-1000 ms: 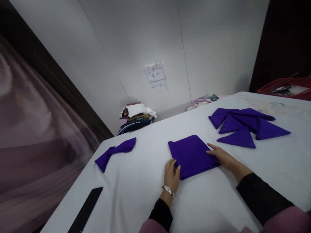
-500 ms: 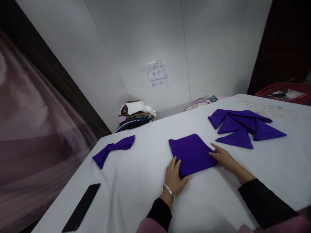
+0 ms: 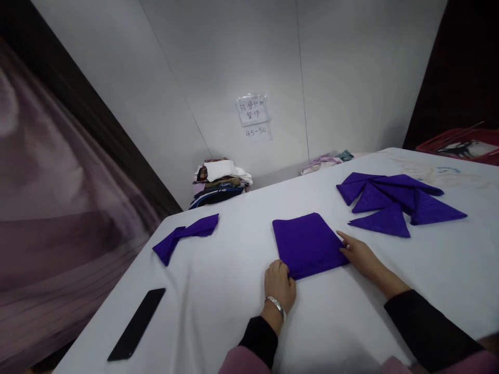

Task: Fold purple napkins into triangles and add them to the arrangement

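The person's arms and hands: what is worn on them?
Both arms have black sleeves, with pink cloth over them near the picture's bottom edge. The left hand is bare, with a silver bracelet on its wrist. The right hand is bare too, nothing on it.

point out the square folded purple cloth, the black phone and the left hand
square folded purple cloth (image 3: 306, 243): head view, middle of its top face
black phone (image 3: 137, 324): head view, centre of its dark face
left hand (image 3: 279, 284): head view, back of the hand
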Tool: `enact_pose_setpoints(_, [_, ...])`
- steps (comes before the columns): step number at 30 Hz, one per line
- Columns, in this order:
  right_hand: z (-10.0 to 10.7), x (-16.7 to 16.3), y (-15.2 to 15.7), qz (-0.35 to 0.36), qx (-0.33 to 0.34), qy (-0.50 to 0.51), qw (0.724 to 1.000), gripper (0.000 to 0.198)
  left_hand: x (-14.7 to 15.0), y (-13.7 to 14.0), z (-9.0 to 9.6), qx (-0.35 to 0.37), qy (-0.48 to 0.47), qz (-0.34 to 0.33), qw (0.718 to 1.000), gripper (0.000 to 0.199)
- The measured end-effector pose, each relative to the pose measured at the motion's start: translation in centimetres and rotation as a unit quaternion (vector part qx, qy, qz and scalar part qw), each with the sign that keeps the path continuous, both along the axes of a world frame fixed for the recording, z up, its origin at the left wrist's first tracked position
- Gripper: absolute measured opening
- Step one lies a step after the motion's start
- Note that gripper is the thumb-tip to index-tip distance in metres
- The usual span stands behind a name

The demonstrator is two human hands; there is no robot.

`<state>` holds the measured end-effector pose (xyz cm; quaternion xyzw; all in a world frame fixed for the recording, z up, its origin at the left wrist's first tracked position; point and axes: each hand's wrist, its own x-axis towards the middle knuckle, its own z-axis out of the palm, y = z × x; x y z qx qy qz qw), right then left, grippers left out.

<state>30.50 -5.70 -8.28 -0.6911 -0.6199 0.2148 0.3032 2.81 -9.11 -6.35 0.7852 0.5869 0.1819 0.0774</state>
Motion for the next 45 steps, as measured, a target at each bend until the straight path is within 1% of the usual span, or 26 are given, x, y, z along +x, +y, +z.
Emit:
enact_pose_setpoints(4, [-0.1, 0.0, -0.3, 0.015, 0.032, -0.083, 0.996, 0.055, -0.2, -0.3, 0.1, 0.008, 0.011, 0.004, 1.0, 0.015])
enact_pose_setpoints(7, [-0.2, 0.1, -0.8, -0.003, 0.04, -0.147, 0.988, 0.052, -0.4, -0.6, 0.1, 0.015, 0.003, 0.01, 1.0, 0.012])
enact_pose_setpoints(9, [-0.1, 0.1, -1.0, -0.013, 0.073, -0.183, 0.98, 0.048, -0.5, -0.8, 0.2, 0.024, -0.009, 0.008, 1.0, 0.013])
enact_pose_setpoints(11, [0.3, -0.2, -1.1, 0.005, 0.131, -0.195, 0.972, 0.044, -0.6, -1.1, 0.2, 0.035, -0.022, -0.008, 0.999, 0.015])
enact_pose_setpoints(13, [1.1, -1.2, -1.0, 0.048, 0.178, -0.18, 0.966, 0.042, -0.6, -1.3, 0.1, 0.044, -0.031, -0.028, 0.998, 0.016])
enact_pose_setpoints(15, [2.0, -2.9, -0.8, 0.116, 0.185, -0.156, 0.963, 0.044, -0.5, -1.5, 0.1, 0.053, -0.04, -0.046, 0.997, 0.017])
enact_pose_setpoints(17, [3.0, -5.2, -0.4, 0.209, 0.156, -0.143, 0.955, 0.047, -0.4, -1.5, 0.1, 0.066, -0.049, -0.068, 0.994, 0.02])
enact_pose_setpoints(19, [3.6, -7.7, 0.2, 0.311, 0.108, -0.146, 0.933, 0.05, -0.3, -1.5, 0.1, 0.067, -0.051, -0.091, 0.992, 0.025])
enact_pose_setpoints(20, [3.8, -8.9, 0.7, 0.351, 0.086, -0.152, 0.92, 0.051, -0.2, -1.5, 0.0, 0.059, -0.047, -0.1, 0.992, 0.028])
enact_pose_setpoints(22, [3.7, -10.7, 1.9, 0.403, 0.058, -0.17, 0.898, 0.053, -0.2, -1.4, -0.2, 0.025, -0.031, -0.103, 0.994, 0.035])
enact_pose_setpoints(26, [2.5, -12.3, 4.9, 0.446, 0.058, -0.2, 0.871, 0.056, -0.3, -1.6, -0.7, -0.064, 0.005, -0.091, 0.994, 0.059])
enact_pose_setpoints(29, [1.6, -12.5, 7.1, 0.454, 0.058, -0.223, 0.861, 0.059, -0.5, -2.0, -0.5, -0.103, 0.017, -0.106, 0.989, 0.077])
enact_pose_setpoints(31, [1.2, -12.6, 8.2, 0.448, 0.056, -0.233, 0.861, 0.06, -0.5, -2.3, 0.0, -0.125, 0.022, -0.112, 0.986, 0.081])
enact_pose_setpoints(35, [0.4, -13.0, 10.7, 0.431, 0.064, -0.245, 0.866, 0.063, -0.5, -2.4, 0.6, -0.151, 0.033, -0.122, 0.98, 0.079])
enact_pose_setpoints(38, [-0.1, -13.1, 13.1, 0.42, 0.069, -0.256, 0.868, 0.063, -0.5, -2.3, 0.5, -0.158, 0.037, -0.124, 0.979, 0.079])
enact_pose_setpoints(41, [-0.2, -13.1, 15.4, 0.391, 0.062, -0.268, 0.878, 0.061, -0.6, -2.2, 0.1, -0.165, 0.031, -0.128, 0.977, 0.08])
enact_pose_setpoints(43, [-0.1, -13.3, 16.2, 0.36, 0.059, -0.277, 0.889, 0.061, -0.6, -2.2, 0.0, -0.171, 0.019, -0.131, 0.976, 0.08])
enact_pose_setpoints(45, [0.0, -13.8, 16.0, 0.344, 0.08, -0.276, 0.894, 0.063, -0.7, -2.2, 0.0, -0.178, 0.004, -0.132, 0.975, 0.08])
